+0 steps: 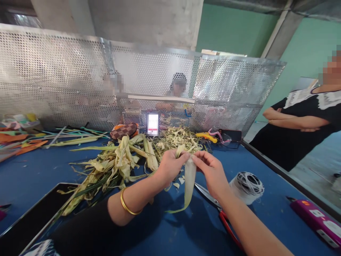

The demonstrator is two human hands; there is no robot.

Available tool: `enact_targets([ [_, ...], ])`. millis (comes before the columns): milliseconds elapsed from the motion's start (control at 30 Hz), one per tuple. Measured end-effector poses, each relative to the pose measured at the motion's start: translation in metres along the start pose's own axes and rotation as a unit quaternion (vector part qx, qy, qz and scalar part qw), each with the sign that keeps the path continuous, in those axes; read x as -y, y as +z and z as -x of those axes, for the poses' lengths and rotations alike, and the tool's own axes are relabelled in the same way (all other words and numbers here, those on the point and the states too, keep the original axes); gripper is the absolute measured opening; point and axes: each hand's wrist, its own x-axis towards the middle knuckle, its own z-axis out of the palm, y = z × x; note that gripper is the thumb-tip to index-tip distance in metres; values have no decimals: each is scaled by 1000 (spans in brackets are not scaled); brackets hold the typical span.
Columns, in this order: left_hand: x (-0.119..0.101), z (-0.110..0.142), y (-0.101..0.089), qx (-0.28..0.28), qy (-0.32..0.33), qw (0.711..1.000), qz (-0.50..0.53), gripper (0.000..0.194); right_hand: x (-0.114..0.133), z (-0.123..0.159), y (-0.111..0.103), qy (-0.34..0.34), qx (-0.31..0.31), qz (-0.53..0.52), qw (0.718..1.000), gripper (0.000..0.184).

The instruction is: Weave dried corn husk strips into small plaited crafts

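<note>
A pale green corn husk strip (pixel 190 179) hangs between my hands over the blue table, its lower end curling left. My left hand (pixel 172 165) pinches its upper part between thumb and fingers. From the other side my right hand (pixel 211 170) is closed on the same strip close to the left fingertips. Below the right forearm lie scissors (pixel 207 195) with red handles, partly covered by the arm. A heap of dried corn husks (pixel 124 160) spreads beyond and left of my left hand. To the right of my right wrist stands a spool of white string (pixel 247 187).
A black tray (pixel 39 213) sits at the left front. At the right edge lies a purple box-shaped tool (pixel 315 220). A lit phone (pixel 152 124) leans against the perforated metal screen (pixel 154 67). Beyond the table's right edge a person (pixel 303 121) stands with folded arms.
</note>
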Motion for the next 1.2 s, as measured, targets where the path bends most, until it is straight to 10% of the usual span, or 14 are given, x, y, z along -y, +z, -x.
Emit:
enact_targets([
  [1200,12,-3,2,-61,-4,998,19,28,-7,6,7,-96,-125,50,986,11],
])
